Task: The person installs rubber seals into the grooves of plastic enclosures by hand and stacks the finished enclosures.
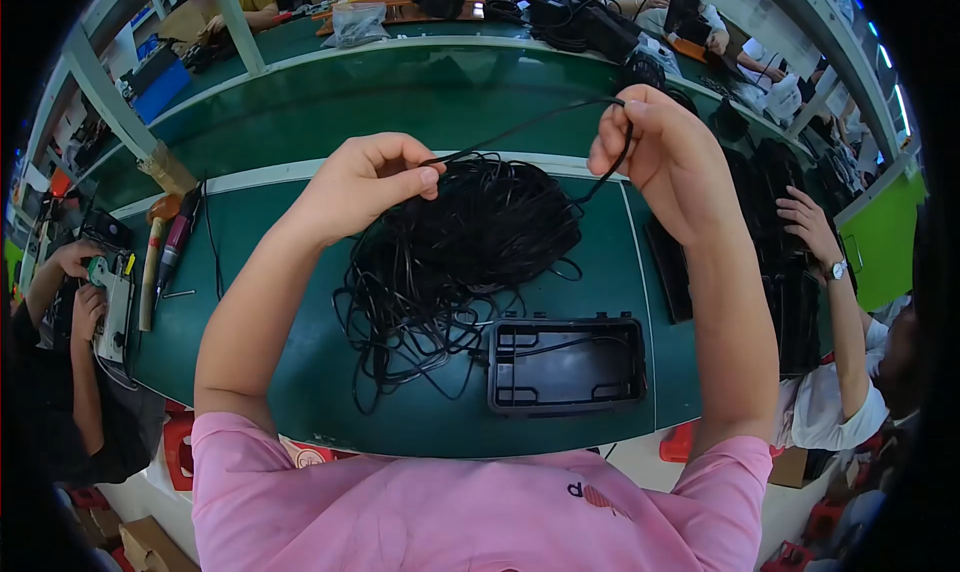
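A thin black cable (530, 124) stretches between my two raised hands. My left hand (375, 182) pinches it between thumb and fingers, above the left side of a tangled heap of black cable (490, 227). On the right, my right hand (650, 152) is closed on the same cable, which bends over the fingers and drops back toward the heap. Loose loops spread from the heap across the green table (300, 372). Below my hands lies an open black plastic box (570, 367), with a cable running into it from the left.
A hammer (155, 252) and a dark red-handled tool (178, 242) lie at left. Co-workers' hands hold a device (115, 307) at far left and rest on black cases (785, 242) at right. A raised ledge (300, 167) crosses behind; cables and a plastic bag (357, 24) lie beyond.
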A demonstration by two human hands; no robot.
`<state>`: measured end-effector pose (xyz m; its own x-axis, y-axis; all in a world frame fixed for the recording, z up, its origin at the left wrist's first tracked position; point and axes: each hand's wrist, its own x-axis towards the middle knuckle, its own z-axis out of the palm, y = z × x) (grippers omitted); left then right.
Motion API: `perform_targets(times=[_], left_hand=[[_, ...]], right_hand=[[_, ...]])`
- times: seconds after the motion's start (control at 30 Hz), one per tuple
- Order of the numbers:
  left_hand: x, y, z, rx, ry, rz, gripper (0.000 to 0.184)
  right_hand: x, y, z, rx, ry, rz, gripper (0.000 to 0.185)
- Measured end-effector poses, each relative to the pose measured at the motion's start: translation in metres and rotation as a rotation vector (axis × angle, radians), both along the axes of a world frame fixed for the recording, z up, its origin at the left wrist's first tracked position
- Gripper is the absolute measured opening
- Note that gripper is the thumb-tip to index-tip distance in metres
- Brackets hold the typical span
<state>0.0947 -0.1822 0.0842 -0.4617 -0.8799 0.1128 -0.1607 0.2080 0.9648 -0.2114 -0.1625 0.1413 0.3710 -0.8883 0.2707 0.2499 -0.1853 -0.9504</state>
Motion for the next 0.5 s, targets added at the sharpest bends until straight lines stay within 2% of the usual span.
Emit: perform_targets(times=[0.17, 0.33, 0.5], left_hand=[[-0.016, 0.018, 0.003, -0.068, 0.087, -0.024, 0.015], [-0.039, 0.046, 0.0, -0.125, 0.052, -0.007, 0.015], [-0.064, 0.09, 0.003, -0.036, 0.014, -0.05, 0.011]], right_hand=[[-0.028, 0.028, -0.01, 0.078, 0.075, -0.099, 0.016], [-0.059, 0.063, -0.029, 0.114, 0.139, -0.203, 0.018], [-0.089, 0.11, -0.05, 0.256, 0.17, -0.191, 0.017]])
